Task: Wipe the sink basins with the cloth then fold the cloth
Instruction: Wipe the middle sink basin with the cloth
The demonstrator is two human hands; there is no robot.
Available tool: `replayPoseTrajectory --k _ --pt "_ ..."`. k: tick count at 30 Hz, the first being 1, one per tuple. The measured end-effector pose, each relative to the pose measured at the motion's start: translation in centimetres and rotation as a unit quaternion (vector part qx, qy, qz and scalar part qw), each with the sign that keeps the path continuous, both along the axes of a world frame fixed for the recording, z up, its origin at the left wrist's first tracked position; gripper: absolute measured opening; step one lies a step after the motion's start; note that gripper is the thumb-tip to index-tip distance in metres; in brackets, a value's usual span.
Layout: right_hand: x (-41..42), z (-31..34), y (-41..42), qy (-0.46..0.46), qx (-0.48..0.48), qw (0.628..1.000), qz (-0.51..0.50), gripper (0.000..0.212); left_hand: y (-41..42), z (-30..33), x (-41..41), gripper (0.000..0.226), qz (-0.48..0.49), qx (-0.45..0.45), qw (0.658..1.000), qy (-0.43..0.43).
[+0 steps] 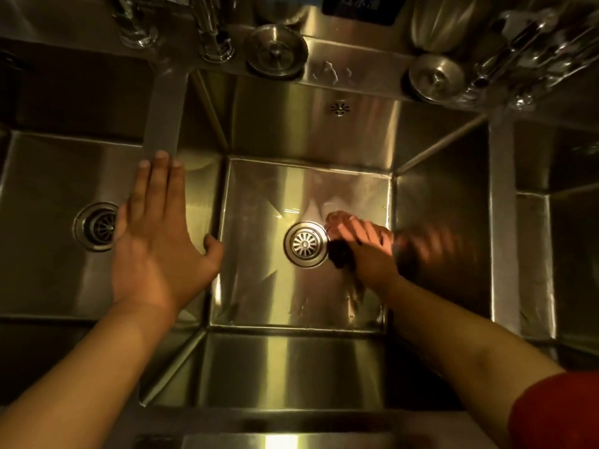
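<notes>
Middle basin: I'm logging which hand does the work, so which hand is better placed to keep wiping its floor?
Right. The right hand already grips the cloth beside the drain; the left hand lies flat on the divider.

Two strainer plugs [276,50] [436,77] sit on the back ledge, far beyond the hand, with taps [212,30] and a dark sign [359,8] nearby.
</notes>
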State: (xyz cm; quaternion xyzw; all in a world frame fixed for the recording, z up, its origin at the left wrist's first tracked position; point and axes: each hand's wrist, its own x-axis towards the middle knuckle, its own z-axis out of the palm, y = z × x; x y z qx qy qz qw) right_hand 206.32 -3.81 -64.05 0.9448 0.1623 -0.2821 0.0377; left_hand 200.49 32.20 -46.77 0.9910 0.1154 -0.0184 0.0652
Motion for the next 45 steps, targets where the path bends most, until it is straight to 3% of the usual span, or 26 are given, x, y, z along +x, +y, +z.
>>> replayPoseTrajectory --k 3,6,9,12,17,22,26,31,36,39,40,42,45 --pt "-0.3 -0.1 -0.5 -0.026 -0.034 0.996 -0.083 0.067 0.0 -0.1 0.0 0.104 0.0 -0.003 1.0 -0.004" --pt "-3.2 -0.3 -0.5 0.05 -0.051 0.997 -0.041 0.075 0.0 -0.1 -0.1 0.104 0.003 -0.003 1.0 -0.004" --pt "-7.7 -0.6 -1.2 0.143 -0.037 0.984 0.1 0.069 0.0 0.0 0.0 0.103 0.0 -0.003 1.0 -0.009" --pt "-10.1 -1.0 -0.2 0.194 -0.001 0.943 0.27 0.056 -0.1 0.0 -0.1 0.103 0.001 0.003 1.0 -0.01" --pt "-8.1 -2.1 6.8 0.148 0.087 0.89 0.422 0.059 0.2 -0.4 0.0 0.104 0.002 0.005 1.0 -0.003" --pt "-8.3 -2.9 18.8 0.115 0.174 0.939 0.274 0.051 0.2 -0.7 -0.2 0.106 0.005 -0.007 1.0 -0.014" --pt "-8.1 -2.9 22.7 0.141 0.199 0.944 0.222 0.046 0.3 -0.6 -0.2 0.106 0.008 -0.007 1.0 -0.016" --pt "-8.9 -2.7 15.3 0.109 0.189 0.925 0.312 0.051 0.1 -0.3 -0.3 0.104 0.012 -0.022 1.0 -0.017" --pt "-6.0 -1.8 6.6 0.105 0.121 0.955 0.249 0.047 -0.1 0.2 -0.3 0.104 0.008 -0.024 1.0 -0.001" --pt "-5.5 -1.5 5.7 0.098 0.12 0.967 0.203 0.048 0.0 0.4 -0.2 0.103 0.01 -0.024 1.0 0.009" --pt "-5.7 -1.6 5.9 0.087 0.133 0.97 0.181 0.046 -0.1 0.5 -0.1 0.103 0.01 -0.023 1.0 0.012" --pt "-5.9 -1.7 6.5 0.087 0.177 0.98 0.038 0.041 -0.1 0.6 -0.1 0.103 0.011 -0.02 1.0 0.016" --pt "-4.9 -2.3 8.2 0.02 0.165 0.981 -0.101 0.053 -0.2 0.5 -0.2 0.103 0.009 -0.022 1.0 0.019"
